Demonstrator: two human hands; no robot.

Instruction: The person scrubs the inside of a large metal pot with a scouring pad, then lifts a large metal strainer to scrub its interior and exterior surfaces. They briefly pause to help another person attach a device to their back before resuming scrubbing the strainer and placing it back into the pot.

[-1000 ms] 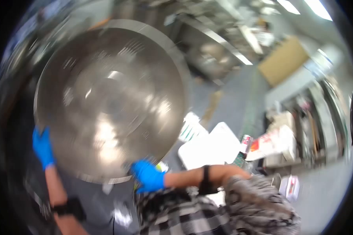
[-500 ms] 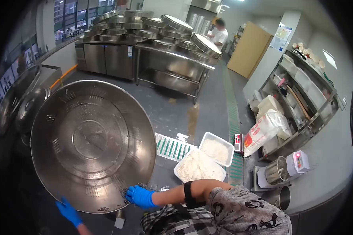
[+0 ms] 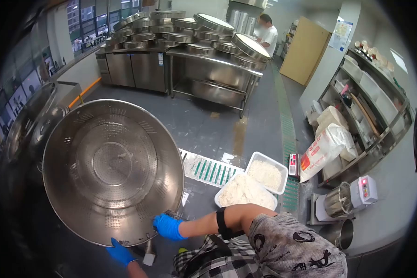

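Note:
A large round steel colander (image 3: 120, 199), with perforated bands around its bottom and wall, stands tilted toward me on the left. My right hand (image 3: 169, 227), in a blue glove, is closed on a grey steel wool scrubber (image 3: 173, 214) at the colander's lower right rim; the palm hides part of it. My left hand (image 3: 121, 255), gloved the same way, grips the bottom rim, one digit showing over the edge and the others hidden. To the right, two white tubs (image 3: 274, 202) hold a pale, flour-like mass.
Steel steamer trays (image 3: 199, 34) are stacked on a counter behind. Along the right stand a flour sack (image 3: 326, 143), a red scale (image 3: 293, 164), a mixer (image 3: 338, 202) and a shelf rack (image 3: 366, 109). A person in white (image 3: 268, 37) stands at the back.
My left hand has moved right and taken hold of the colander's bottom rim. The colander has turned a little. My right hand keeps the scrubber at the rim, and the view has shifted.

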